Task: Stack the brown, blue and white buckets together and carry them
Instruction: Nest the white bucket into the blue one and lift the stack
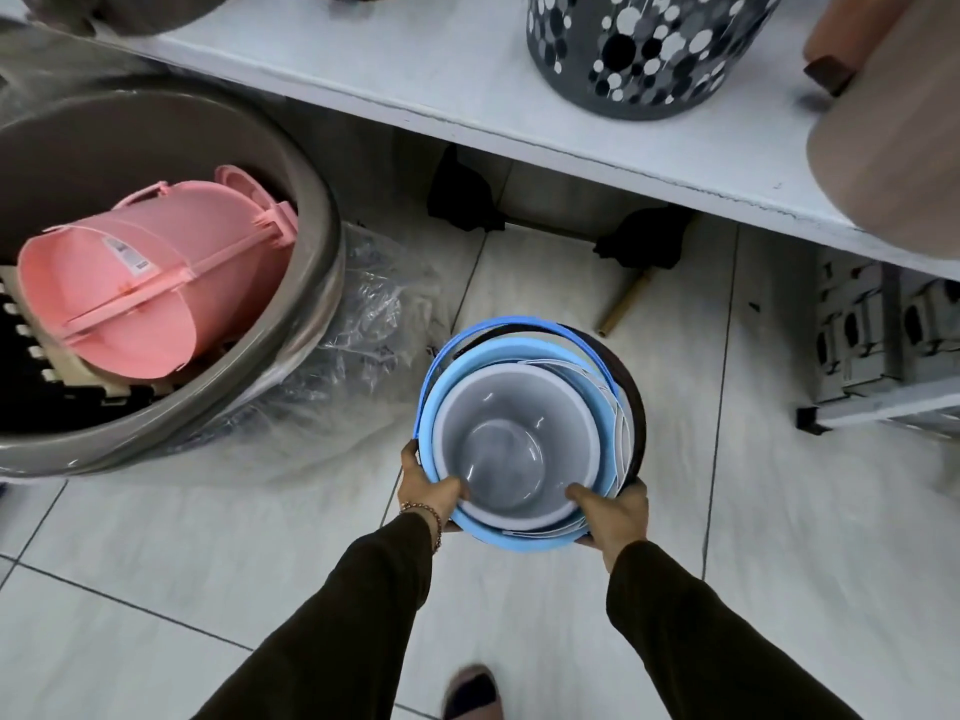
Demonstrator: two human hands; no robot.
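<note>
ITEM: nested bucket stack, 3 pcs – white bucket [511, 449] seated innermost, blue bucket [441, 402] around it, brown bucket [635, 407] outermost, seen only as a dark rim arc on the far/right side. Stacking is judged done; carry phase in hand

POSITION: stack is held above the tiled floor [519, 615], in front of the white shelf [467, 96], near the grey tub [208, 407] w/ pink bucket [130, 298] lying inside. Whether the base touches the floor cannot be told; it is hidden by the stack itself

HANDS: left hand [428, 491] is closed on the near-left rim, thumb hooked inside over the white lip, fingers outside & under. Right hand [610, 511] is closed likewise on the near-right rim. Both grips sit on the near side only; far side is unsupported

HANDLES: blue bail handle [519, 324] & white bail handle [618, 407] are seen loose, flopped toward far/right; neither is gripped

RISKS (judged, not seen):
- Tip fwd: weight is cantilevered from near rim; stack may pitch away if grip slackens
- Separation: if only inner rims are pinched, brown outer shell may slide off downward, since nesting looks off-centre (gap wider on the right)
- Snag: loose handles may swing & catch the shelf edge or the plastic wrap [374, 324] by the tub
- Trip: brush handle [623, 304] on the floor under the shelf & person's own foot [472, 688] lie close to the walking line
- Smooth plastic = slip-prone under thumb pressure
</note>
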